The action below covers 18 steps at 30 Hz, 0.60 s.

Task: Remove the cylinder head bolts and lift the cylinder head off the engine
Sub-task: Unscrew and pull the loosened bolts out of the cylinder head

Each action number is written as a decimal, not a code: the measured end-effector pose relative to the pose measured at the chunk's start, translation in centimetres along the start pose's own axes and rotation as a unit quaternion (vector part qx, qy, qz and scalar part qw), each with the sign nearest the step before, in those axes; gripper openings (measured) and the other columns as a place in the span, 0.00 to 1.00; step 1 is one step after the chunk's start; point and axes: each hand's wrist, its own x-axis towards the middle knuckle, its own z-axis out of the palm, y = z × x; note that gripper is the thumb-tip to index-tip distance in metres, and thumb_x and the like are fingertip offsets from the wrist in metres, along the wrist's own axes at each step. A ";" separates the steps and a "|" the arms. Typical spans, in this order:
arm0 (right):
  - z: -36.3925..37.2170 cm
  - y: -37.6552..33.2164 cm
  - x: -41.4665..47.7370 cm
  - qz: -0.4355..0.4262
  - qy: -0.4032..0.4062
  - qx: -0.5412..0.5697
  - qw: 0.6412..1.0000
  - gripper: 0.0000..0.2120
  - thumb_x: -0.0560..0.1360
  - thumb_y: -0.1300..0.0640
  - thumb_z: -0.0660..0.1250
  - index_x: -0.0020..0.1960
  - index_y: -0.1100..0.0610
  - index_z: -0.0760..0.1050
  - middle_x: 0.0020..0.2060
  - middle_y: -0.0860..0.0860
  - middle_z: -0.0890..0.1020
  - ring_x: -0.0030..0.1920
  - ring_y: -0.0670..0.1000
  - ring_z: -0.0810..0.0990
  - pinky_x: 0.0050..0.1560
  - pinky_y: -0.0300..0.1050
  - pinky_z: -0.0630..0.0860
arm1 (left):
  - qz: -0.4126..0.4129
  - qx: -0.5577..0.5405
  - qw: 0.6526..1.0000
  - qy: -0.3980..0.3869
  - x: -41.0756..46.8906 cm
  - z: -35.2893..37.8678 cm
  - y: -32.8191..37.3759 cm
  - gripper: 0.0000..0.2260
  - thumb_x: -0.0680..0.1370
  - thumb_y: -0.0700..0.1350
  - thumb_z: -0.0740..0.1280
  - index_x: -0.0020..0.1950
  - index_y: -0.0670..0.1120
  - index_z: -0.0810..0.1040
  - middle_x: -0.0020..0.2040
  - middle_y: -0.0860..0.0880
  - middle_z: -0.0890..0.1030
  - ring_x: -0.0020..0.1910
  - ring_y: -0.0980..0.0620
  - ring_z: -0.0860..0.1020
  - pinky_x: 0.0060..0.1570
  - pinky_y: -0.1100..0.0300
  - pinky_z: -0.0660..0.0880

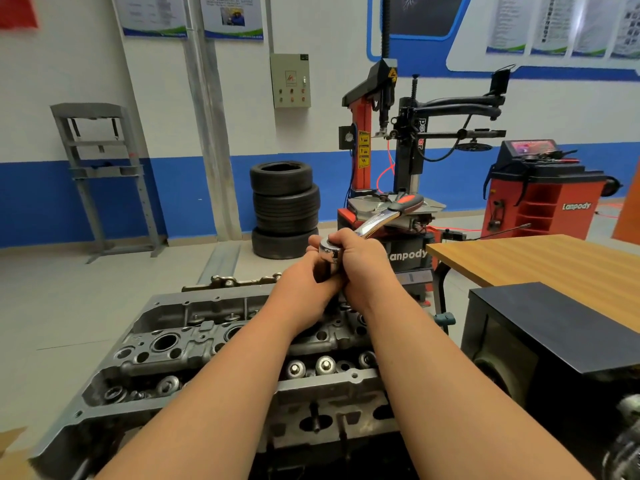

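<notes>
The grey cylinder head (pixel 166 344) lies on the engine in front of me, with open bores and valve springs showing. Both my hands meet above its far middle. My left hand (pixel 313 268) is curled round the upright extension under the ratchet wrench (pixel 377 221). My right hand (pixel 360 261) grips the chrome ratchet head from the right. The wrench's orange and black handle points away to the upper right. The lower end of the extension and whatever it sits on are hidden behind my hands.
A wooden table (pixel 540 261) stands at the right, with a black box (pixel 554 341) in front of it. Behind the engine are a stack of tyres (pixel 284 209), a tyre changer (pixel 384 168) and a red wheel balancer (pixel 543 188). A grey press frame (pixel 104 168) stands at the left wall.
</notes>
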 end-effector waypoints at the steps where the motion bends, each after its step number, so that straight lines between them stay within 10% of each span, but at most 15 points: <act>1: 0.1 -0.3 -0.1 0.007 0.006 0.021 1.000 0.11 0.72 0.63 0.62 0.52 0.67 0.76 0.40 0.56 0.86 0.41 0.53 0.85 0.48 0.50 0.81 | 0.001 0.003 1.000 -0.001 0.0 0.0 0.0 0.11 0.75 0.49 0.68 0.55 0.60 0.72 0.50 0.57 0.80 0.51 0.56 0.78 0.45 0.63 0.71; 6: 0.0 -0.9 -0.8 0.008 -0.015 -0.018 1.000 0.09 0.75 0.60 0.64 0.49 0.64 0.78 0.41 0.56 0.85 0.44 0.54 0.84 0.50 0.50 0.80 | -0.004 0.007 1.000 -0.003 0.0 -0.1 0.0 0.14 0.75 0.51 0.69 0.60 0.56 0.74 0.54 0.55 0.81 0.54 0.54 0.78 0.53 0.56 0.74; 9: -0.3 -2.4 -1.8 0.027 -0.012 -0.269 0.963 0.16 0.75 0.44 0.62 0.45 0.57 0.76 0.42 0.53 0.83 0.45 0.53 0.81 0.44 0.48 0.75 | -0.010 0.017 1.000 0.002 -0.1 -0.2 -0.2 0.12 0.74 0.53 0.71 0.56 0.57 0.74 0.52 0.56 0.81 0.52 0.56 0.78 0.50 0.57 0.73; 12: -0.9 -4.8 -1.3 -0.076 0.112 -0.712 0.689 0.28 0.70 0.29 0.52 0.43 0.54 0.72 0.39 0.52 0.78 0.42 0.54 0.76 0.39 0.47 0.68 | -0.013 0.034 0.999 -0.005 0.0 -0.1 0.0 0.09 0.74 0.55 0.70 0.49 0.62 0.70 0.49 0.58 0.79 0.47 0.60 0.76 0.41 0.62 0.69; 14: -1.0 -5.3 -1.4 -0.262 0.115 -0.789 0.543 0.26 0.71 0.31 0.52 0.47 0.53 0.71 0.43 0.51 0.76 0.46 0.54 0.74 0.44 0.50 0.67 | -0.013 0.038 0.999 -0.003 0.1 -0.1 0.0 0.08 0.75 0.54 0.69 0.49 0.61 0.70 0.47 0.59 0.78 0.46 0.59 0.76 0.38 0.63 0.68; 18: -2.4 -4.8 -1.8 -0.317 -0.161 -0.709 0.609 0.22 0.72 0.38 0.63 0.60 0.49 0.67 0.55 0.47 0.72 0.50 0.46 0.72 0.50 0.41 0.70 | -0.008 0.043 0.999 -0.006 0.2 -0.2 -0.2 0.08 0.76 0.52 0.66 0.54 0.57 0.73 0.48 0.54 0.80 0.45 0.56 0.77 0.39 0.61 0.72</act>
